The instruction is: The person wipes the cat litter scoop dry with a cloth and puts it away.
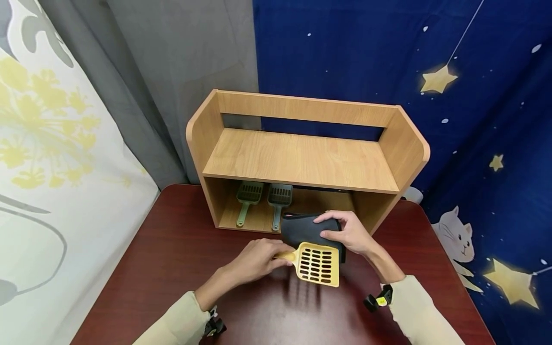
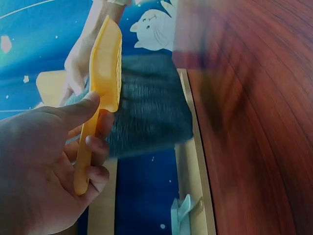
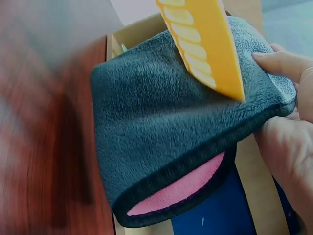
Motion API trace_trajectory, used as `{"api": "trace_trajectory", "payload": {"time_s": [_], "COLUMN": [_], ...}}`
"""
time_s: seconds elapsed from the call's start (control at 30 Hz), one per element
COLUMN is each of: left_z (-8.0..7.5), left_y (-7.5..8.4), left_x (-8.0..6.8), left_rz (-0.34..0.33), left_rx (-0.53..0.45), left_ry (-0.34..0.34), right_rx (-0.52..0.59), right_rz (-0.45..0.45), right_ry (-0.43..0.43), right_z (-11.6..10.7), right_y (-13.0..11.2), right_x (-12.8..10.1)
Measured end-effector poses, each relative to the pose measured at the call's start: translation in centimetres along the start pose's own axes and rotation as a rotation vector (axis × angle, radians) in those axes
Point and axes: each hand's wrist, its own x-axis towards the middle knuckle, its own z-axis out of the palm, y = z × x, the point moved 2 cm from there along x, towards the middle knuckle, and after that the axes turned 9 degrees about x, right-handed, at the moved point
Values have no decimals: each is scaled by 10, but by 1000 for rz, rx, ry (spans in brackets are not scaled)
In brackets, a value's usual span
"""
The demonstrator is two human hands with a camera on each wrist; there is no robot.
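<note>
My left hand (image 1: 263, 258) grips the handle of a yellow slotted litter scoop (image 1: 318, 264), fingers curled round it in the left wrist view. The scoop's head points right, above the table. In my right hand (image 1: 351, 232) is a folded dark grey cloth (image 1: 302, 231), pinched at its edge between thumb and fingers. Pink lining (image 3: 181, 191) shows inside the fold in the right wrist view. The scoop's head overlaps the cloth there; whether they touch I cannot tell. A green scoop (image 1: 249, 194) and a grey-blue scoop (image 1: 280, 196) lie on the shelf's lower level.
A wooden two-level shelf (image 1: 302, 155) stands at the back of the dark red table (image 1: 181, 254), just beyond my hands. Behind it hang a grey curtain (image 1: 185, 43) and a blue star-patterned curtain (image 1: 345, 52). A white patterned curtain (image 1: 56, 230) hangs at the left.
</note>
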Motion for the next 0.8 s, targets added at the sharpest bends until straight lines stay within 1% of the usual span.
{"api": "trace_trajectory", "payload": {"time_s": [0.13, 0.23, 0.3, 0.37, 0.43, 0.6, 0.67, 0.8], "left_z": [3, 3, 3, 1, 0, -4, -5, -5], "left_y": [4, 5, 3, 1, -2, -8, -10, -13], "left_x": [3, 3, 1, -1, -4, -8, -10, -12], "left_rz": [-19, -26, -29, -34, -40, -71, -89, -118], "left_rx": [3, 0, 5, 12, 23, 36, 32, 11], "left_ry": [-3, 2, 14, 31, 53, 103, 121, 162], "right_rx": [-82, -89, -79, -58, -63, -130, -109, 43], "right_rz": [-25, -21, -6, 15, 27, 63, 85, 110], "right_ry": [-11, -6, 6, 32, 72, 204, 236, 283], "right_z": [6, 5, 2, -4, -11, -26, -28, -29], "right_y": [1, 1, 2, 3, 4, 4, 4, 3], "right_x": [9, 9, 5, -1, -10, -28, -33, -41]}}
